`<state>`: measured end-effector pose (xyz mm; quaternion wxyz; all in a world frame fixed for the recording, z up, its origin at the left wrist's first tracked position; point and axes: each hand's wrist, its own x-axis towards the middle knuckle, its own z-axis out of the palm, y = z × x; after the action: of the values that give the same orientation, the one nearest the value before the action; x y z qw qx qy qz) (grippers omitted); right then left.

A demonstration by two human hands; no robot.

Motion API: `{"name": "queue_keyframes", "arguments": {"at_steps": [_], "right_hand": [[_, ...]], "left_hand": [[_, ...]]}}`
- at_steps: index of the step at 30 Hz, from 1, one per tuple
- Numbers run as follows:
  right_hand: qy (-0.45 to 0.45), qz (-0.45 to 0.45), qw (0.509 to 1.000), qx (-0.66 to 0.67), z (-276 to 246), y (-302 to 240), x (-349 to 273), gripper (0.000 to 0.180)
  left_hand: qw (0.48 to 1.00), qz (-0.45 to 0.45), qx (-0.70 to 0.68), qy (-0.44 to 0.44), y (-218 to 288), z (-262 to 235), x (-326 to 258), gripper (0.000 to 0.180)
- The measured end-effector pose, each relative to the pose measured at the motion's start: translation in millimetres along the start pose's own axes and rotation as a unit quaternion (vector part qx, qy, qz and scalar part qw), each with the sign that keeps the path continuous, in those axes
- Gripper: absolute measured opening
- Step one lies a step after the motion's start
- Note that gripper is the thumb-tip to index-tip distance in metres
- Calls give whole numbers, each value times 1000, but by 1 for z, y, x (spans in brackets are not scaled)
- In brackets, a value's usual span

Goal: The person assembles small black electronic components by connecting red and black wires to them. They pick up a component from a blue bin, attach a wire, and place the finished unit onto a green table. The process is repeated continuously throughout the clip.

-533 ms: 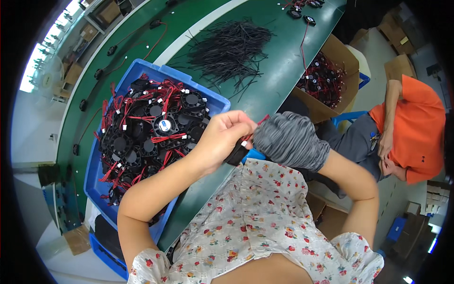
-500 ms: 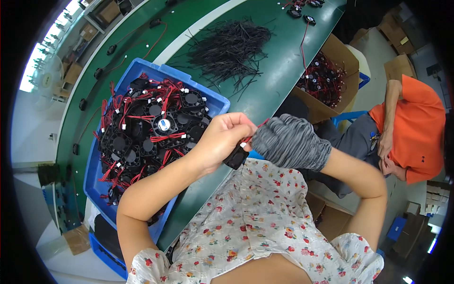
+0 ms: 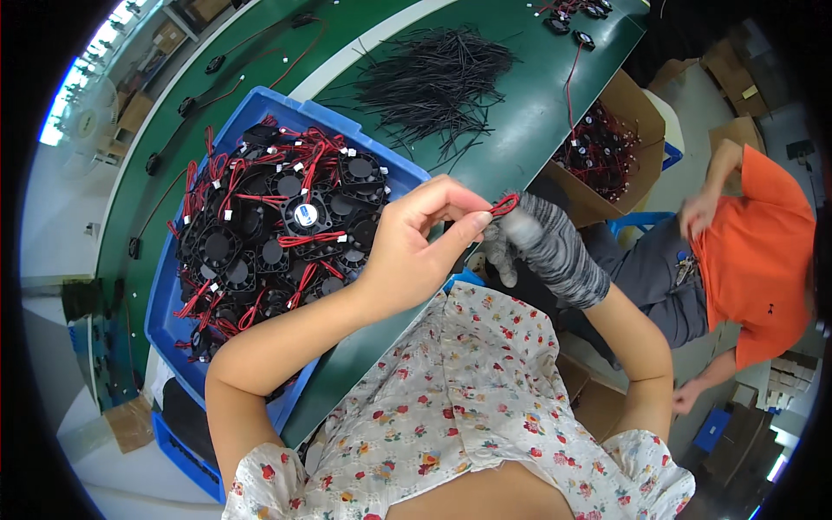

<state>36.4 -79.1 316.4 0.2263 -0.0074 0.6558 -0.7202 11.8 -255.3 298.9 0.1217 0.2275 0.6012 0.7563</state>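
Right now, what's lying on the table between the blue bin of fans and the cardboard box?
In the head view, a loose pile of black cable ties lies on the green table between the blue bin and the cardboard box.

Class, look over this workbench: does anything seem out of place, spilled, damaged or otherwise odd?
One oddity: only the right hand wears a grey knit glove, while the left hand is bare. The black ties lie in a loose heap on the green bench, not spilled off it.

blue bin (image 3: 260, 108) of fans; black ties (image 3: 433, 74) | cardboard box (image 3: 628, 104)
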Motion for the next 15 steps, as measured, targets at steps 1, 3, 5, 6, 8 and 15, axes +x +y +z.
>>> {"name": "queue_keyframes", "arguments": {"at_steps": [1,3,5,6,8,15], "right_hand": [[12,-38,998,-53,3,-2,-1,24],[27,-86,994,-68,2,-1,-2,12],[58,-201,961,-183,5,3,0,16],[73,-257,934,-239,6,4,1,18],[-7,-250,777,-577,5,-13,2,21],[-107,-295,593,-742,-4,-23,-4,19]], "left_hand": [[999,23,28,-3,0,-1,1,6],[998,49,47,-5,0,-1,1,5],[998,59,32,-3,3,3,1,4],[1000,-10,-11,-1,5,3,1,3],[984,-148,-97,5,8,4,1,3],[907,-377,-174,-69,3,-6,2,7]]}}
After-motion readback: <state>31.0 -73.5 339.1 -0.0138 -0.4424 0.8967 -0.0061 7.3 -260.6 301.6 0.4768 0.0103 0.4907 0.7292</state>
